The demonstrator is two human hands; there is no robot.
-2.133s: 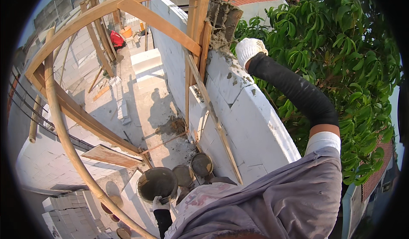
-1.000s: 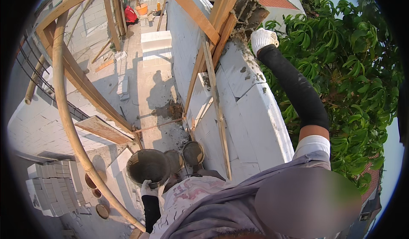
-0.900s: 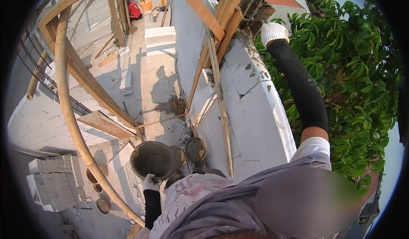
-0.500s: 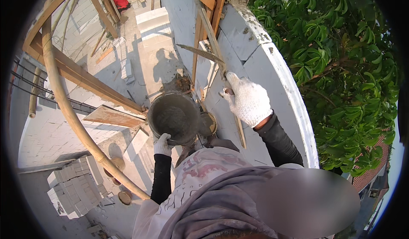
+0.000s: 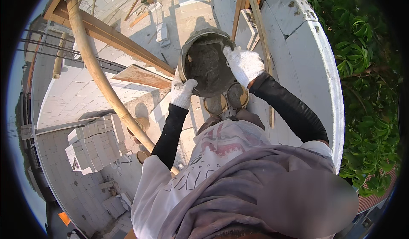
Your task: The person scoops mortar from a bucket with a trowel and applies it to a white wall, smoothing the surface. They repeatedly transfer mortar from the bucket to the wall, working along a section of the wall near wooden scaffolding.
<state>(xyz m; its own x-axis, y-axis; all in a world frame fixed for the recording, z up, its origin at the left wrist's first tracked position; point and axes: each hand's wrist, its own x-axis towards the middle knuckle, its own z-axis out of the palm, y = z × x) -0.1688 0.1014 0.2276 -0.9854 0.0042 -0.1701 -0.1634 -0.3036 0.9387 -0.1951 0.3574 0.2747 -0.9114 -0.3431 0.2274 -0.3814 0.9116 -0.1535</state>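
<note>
A dark, round bucket (image 5: 198,37) hangs in front of me, tilted, with wet grey mortar (image 5: 208,68) inside. My left hand (image 5: 182,93), in a white knit glove, is closed on its near left rim. At the bucket's right side is my gloved right hand (image 5: 245,65), its fingers curled over the opening. It is closed around the handle of a trowel, which showed plainly half a second ago; hand and mortar now hide most of that tool. Below the bucket stand two small round pails (image 5: 215,104) with grey stuff in them.
A curved white block wall (image 5: 328,68) runs close on my right, with leafy branches (image 5: 362,47) beyond. A long bamboo pole (image 5: 100,75) and timber beams (image 5: 106,36) cross at the left. Stacked white blocks (image 5: 96,143) stand far below left.
My right hand has come down from above the wall to the bucket. The bucket has been raised away from me and tilted, still in my left hand. The whole view has shifted.
</note>
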